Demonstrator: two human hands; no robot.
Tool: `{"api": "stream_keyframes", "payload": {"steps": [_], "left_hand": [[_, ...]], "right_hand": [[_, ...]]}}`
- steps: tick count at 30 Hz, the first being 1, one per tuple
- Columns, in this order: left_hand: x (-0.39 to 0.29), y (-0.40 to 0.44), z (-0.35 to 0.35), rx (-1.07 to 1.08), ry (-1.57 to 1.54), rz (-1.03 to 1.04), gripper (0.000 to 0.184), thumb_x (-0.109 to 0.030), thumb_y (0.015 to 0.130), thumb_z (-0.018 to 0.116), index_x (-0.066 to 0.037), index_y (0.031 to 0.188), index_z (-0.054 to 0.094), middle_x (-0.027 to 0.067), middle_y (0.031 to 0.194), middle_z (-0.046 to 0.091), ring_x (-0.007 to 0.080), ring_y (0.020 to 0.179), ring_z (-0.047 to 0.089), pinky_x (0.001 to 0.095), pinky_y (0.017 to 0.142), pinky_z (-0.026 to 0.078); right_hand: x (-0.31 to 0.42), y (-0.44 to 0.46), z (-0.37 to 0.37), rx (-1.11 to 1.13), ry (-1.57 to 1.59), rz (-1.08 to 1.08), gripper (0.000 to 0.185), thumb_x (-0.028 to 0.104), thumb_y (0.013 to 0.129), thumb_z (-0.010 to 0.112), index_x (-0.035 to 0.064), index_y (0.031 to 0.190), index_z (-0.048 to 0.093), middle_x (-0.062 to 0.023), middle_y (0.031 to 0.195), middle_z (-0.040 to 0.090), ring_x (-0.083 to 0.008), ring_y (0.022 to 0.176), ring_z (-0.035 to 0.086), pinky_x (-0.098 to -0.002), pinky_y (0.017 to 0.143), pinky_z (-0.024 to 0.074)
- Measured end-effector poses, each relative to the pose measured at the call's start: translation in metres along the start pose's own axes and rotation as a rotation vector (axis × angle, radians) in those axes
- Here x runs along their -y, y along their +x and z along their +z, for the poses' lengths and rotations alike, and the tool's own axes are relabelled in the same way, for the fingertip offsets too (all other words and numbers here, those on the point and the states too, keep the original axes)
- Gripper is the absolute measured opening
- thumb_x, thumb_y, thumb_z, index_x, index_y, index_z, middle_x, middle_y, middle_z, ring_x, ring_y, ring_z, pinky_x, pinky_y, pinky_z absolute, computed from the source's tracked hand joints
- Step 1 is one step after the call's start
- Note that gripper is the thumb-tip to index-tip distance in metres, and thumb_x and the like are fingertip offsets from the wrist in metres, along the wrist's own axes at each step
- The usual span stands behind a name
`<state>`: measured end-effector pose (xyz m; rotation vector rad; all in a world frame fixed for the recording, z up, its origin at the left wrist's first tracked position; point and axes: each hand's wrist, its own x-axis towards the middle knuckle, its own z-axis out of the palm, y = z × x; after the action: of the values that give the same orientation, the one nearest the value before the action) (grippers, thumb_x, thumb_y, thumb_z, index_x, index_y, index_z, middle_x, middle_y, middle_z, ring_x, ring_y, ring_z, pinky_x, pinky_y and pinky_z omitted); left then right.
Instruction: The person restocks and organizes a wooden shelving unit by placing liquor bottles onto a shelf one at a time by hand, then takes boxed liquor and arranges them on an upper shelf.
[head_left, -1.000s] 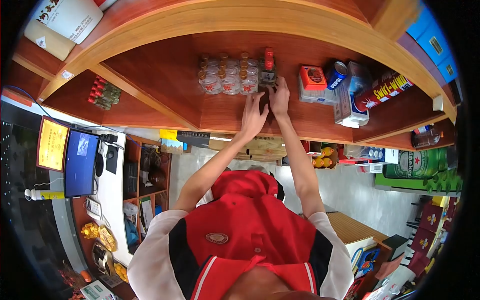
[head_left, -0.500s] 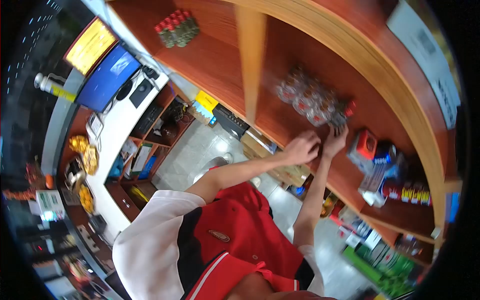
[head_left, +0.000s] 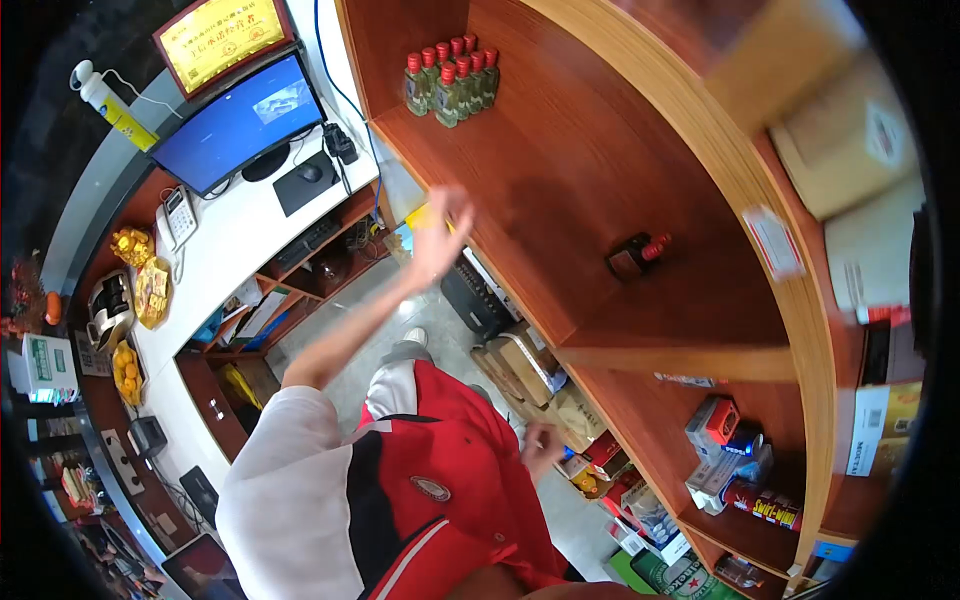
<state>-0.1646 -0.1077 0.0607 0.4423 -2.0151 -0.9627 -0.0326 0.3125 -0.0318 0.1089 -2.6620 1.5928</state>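
My left hand (head_left: pixel 440 238) is raised in front of the shelf's near edge, blurred, with its fingers apart and loosely bent; nothing shows in it. Low beside the red shirt is my right hand (head_left: pixel 542 448), small and blurred, its fingers curled; whether it holds anything is unclear. Several green-tinted bottles with red caps (head_left: pixel 450 85) stand grouped in the shelf compartment (head_left: pixel 540 150). A single dark bottle with a red cap (head_left: pixel 632 257) is farther right in that compartment, near the divider (head_left: pixel 690 362), touched by neither hand.
Past the divider are a red box (head_left: pixel 722 420), a blue can (head_left: pixel 742 443) and a red canister (head_left: pixel 765 505). A white desk (head_left: pixel 240 270) at left holds a monitor (head_left: pixel 240 120) and a telephone (head_left: pixel 177 217). Cardboard boxes (head_left: pixel 525 365) lie below the shelf.
The view has turned toward the left compartment. Both hands have drawn away from the bottles. A single red-capped bottle now shows left of the divider; the clear bottles are almost wholly hidden.
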Motion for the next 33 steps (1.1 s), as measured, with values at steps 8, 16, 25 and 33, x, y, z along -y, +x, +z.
{"api": "stream_keyframes", "payload": {"steps": [8, 16, 25, 33], "left_hand": [[0.087, 0.201, 0.007, 0.055, 0.334, -0.106, 0.083, -0.037, 0.087, 0.079, -0.008, 0.153, 0.038, 0.0232, 0.13, 0.053, 0.0467, 0.098, 0.069, 0.0552, 0.079, 0.058], [0.116, 0.199, 0.035, 0.053, 0.263, -0.216, 0.074, -0.023, 0.086, 0.083, -0.013, 0.148, 0.045, 0.0215, 0.126, 0.052, 0.0466, 0.098, 0.068, 0.0535, 0.076, 0.058], [0.098, 0.177, 0.017, 0.023, 0.096, -0.041, 0.061, -0.019, 0.078, 0.091, -0.005, 0.128, 0.058, 0.0151, 0.113, 0.066, 0.033, 0.091, 0.071, 0.045, 0.076, 0.06], [0.029, 0.103, -0.034, 0.43, -0.939, -0.569, 0.069, -0.007, 0.086, 0.085, -0.002, 0.146, 0.05, 0.0107, 0.127, 0.067, 0.0215, 0.117, 0.068, 0.0372, 0.102, 0.055]], "right_hand": [[0.162, 0.063, 0.138, 0.396, 0.051, -0.081, 0.022, 0.013, 0.097, 0.074, -0.0028, 0.083, 0.069, -0.0105, 0.075, 0.072, -0.0166, 0.068, 0.071, -0.0302, 0.066, 0.056], [0.155, 0.066, 0.168, 0.235, 0.237, 0.154, 0.021, 0.012, 0.101, 0.071, -0.0023, 0.086, 0.068, -0.0059, 0.077, 0.071, -0.0121, 0.069, 0.069, -0.0263, 0.065, 0.055], [0.158, 0.064, 0.179, 0.287, 0.194, 0.194, 0.019, 0.012, 0.105, 0.065, -0.001, 0.091, 0.065, -0.006, 0.078, 0.07, -0.0117, 0.072, 0.067, -0.027, 0.066, 0.0542], [0.194, 0.1, 0.169, 0.277, 0.654, 0.205, 0.046, 0.013, 0.105, 0.061, 0.0037, 0.147, 0.044, -0.0155, 0.141, 0.056, -0.0256, 0.107, 0.069, -0.0368, 0.074, 0.063]]}}
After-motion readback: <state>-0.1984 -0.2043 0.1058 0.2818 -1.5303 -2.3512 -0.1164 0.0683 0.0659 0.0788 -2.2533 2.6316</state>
